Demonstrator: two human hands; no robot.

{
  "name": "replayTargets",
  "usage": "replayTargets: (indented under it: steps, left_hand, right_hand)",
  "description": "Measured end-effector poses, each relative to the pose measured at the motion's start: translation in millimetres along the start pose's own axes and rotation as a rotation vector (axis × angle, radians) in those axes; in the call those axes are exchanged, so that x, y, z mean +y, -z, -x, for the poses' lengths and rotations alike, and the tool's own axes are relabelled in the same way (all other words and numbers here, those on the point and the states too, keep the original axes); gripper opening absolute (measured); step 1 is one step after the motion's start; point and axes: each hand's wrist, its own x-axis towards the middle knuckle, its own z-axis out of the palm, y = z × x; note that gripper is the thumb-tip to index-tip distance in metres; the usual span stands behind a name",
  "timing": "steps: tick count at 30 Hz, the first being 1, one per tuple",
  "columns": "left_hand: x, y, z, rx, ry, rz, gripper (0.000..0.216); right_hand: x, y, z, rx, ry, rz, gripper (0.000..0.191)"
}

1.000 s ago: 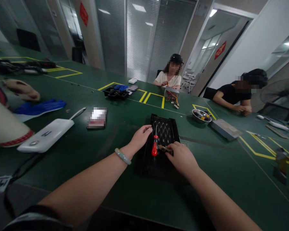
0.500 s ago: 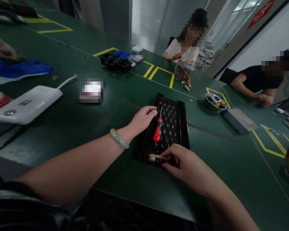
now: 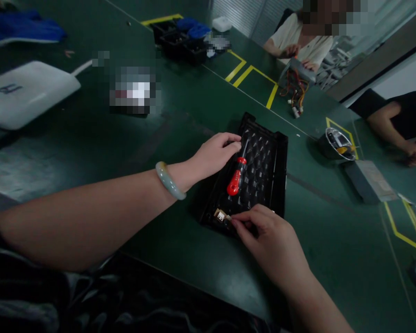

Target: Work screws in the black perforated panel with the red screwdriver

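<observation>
A black perforated tray-like panel lies flat on the green table. A red-handled screwdriver rests on it. My left hand, a pale bangle on its wrist, lies with curled fingers on the panel's left edge, beside the screwdriver's shaft. My right hand is at the panel's near edge, its fingers pinched on a small brass-coloured part that touches the panel's near corner.
A white box with a cable lies at the left, blue gloves behind it. Black bins stand at the back. A metal bowl and a grey drive are at the right. Two people sit opposite, one handling a wired unit.
My view has tilted down and closer. My right hand has drawn the small brass part from beside the screwdriver to the panel's near corner. My left hand has stayed on the panel's edge.
</observation>
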Motion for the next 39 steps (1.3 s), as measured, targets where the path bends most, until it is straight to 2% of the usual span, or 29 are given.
replayTargets:
  steps: [4, 9, 16, 24, 29, 35, 39]
  left_hand:
    - [2.5, 0.9, 1.8, -0.010, 0.003, -0.004, 0.033]
    - [1.4, 1.1, 1.5, -0.016, -0.007, -0.029, 0.036]
    - [-4.1, -0.8, -0.8, -0.007, -0.014, -0.015, 0.035]
    - [-7.1, -1.0, -2.2, -0.007, -0.032, -0.044, 0.037]
    - [-6.5, -0.9, -1.9, -0.003, -0.042, -0.050, 0.036]
    - [-6.4, -1.0, -0.9, 0.008, -0.032, -0.064, 0.037]
    - [-5.0, -0.7, -0.5, 0.003, -0.043, -0.059, 0.035]
  right_hand:
    - [-2.8, 4.4, 5.3, 0.057, 0.063, 0.020, 0.011]
    - [-4.6, 9.2, 9.0, 0.020, 0.141, 0.109, 0.008]
    - [-5.4, 11.1, 6.8, -0.015, 0.098, 0.130, 0.008]
    - [-5.5, 9.5, 6.8, 0.007, 0.130, 0.148, 0.007]
    - [-5.9, 10.0, 8.7, 0.084, 0.153, 0.172, 0.005]
    - [-4.0, 12.4, 6.9, -0.022, 0.204, 0.210, 0.012]
    - [-2.3, 12.2, 6.0, -0.054, 0.176, 0.177, 0.011]
